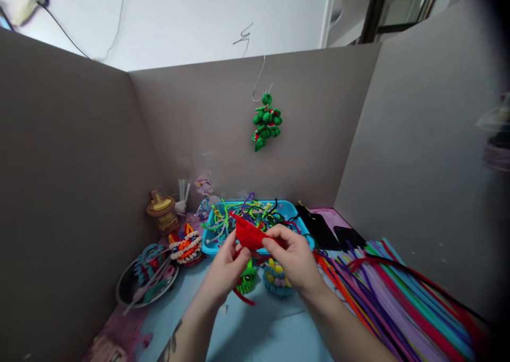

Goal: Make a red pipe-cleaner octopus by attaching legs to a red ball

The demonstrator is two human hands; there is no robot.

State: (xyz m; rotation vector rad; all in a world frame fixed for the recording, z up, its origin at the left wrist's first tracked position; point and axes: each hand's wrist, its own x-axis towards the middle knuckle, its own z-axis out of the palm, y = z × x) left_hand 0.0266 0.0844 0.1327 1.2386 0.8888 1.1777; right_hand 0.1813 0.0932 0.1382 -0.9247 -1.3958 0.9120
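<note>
1. Both hands meet above the middle of the surface (274, 333), just in front of the blue tray (207, 247), and hold a red pipe-cleaner piece (249, 234) between them, lifted clear of everything below.
2. The left hand (225, 269) has its fingers (235, 248) pinched on the lower left end of the piece. The right hand (292, 258) has thumb and forefinger closed on the right end, so both grips are clamped on the same small folded shape.
3. Directly under the hands sit a green fuzzy figure (247, 283) and a blue and yellow fuzzy figure (279, 285), with a loose red strand (244, 298) lying on the surface beside them.
4. The tray behind is full of tangled offcuts. A thick bundle of coloured pipe cleaners (398, 293) fans along the right edge, and a round dish (127, 293) and an orange and white figure (185, 245) sit towards the left edge.
5. Risks, as I judge them:
   - The piece is small and springy, so an uneven pinch could let one end flick free and undo the fold.
   - If dropped, it could land in the tray and get lost among the offcuts.
   - A lowered wrist could knock the two figures below.
   - A bare wire tip could prick a fingertip.
</note>
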